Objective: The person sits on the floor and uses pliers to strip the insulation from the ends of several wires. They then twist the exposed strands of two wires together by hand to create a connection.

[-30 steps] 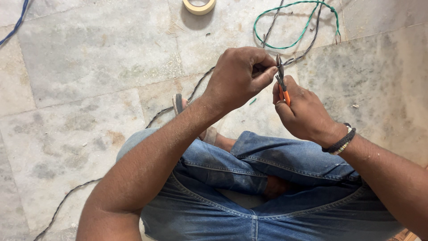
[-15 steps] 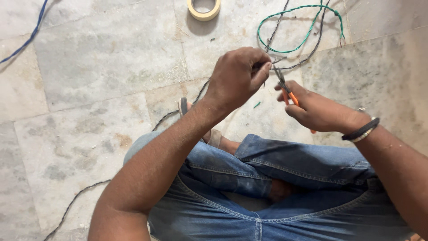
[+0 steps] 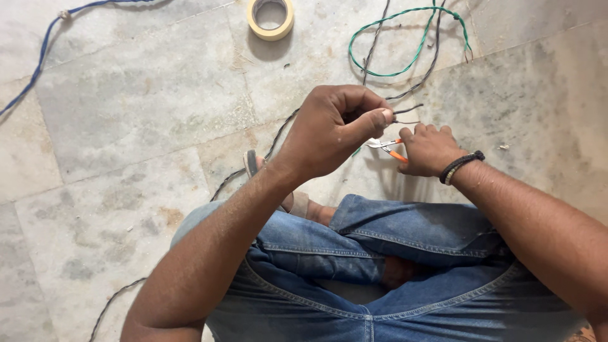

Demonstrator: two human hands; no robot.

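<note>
Beyond hands: tape roll [image 3: 270, 18], green wire [image 3: 411, 39].

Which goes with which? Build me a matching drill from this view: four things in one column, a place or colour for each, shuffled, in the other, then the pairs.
Things:
1. roll of tape
2. green wire
3. pliers
4. blue cable

Descriptions:
A. held in the right hand, orange on the handle
B. runs along the floor at top left
C. looped on the floor beyond the hands
D. pale yellow ring, flat on the floor at top centre

Pairs: 1-D, 2-C, 3-A, 4-B
</note>
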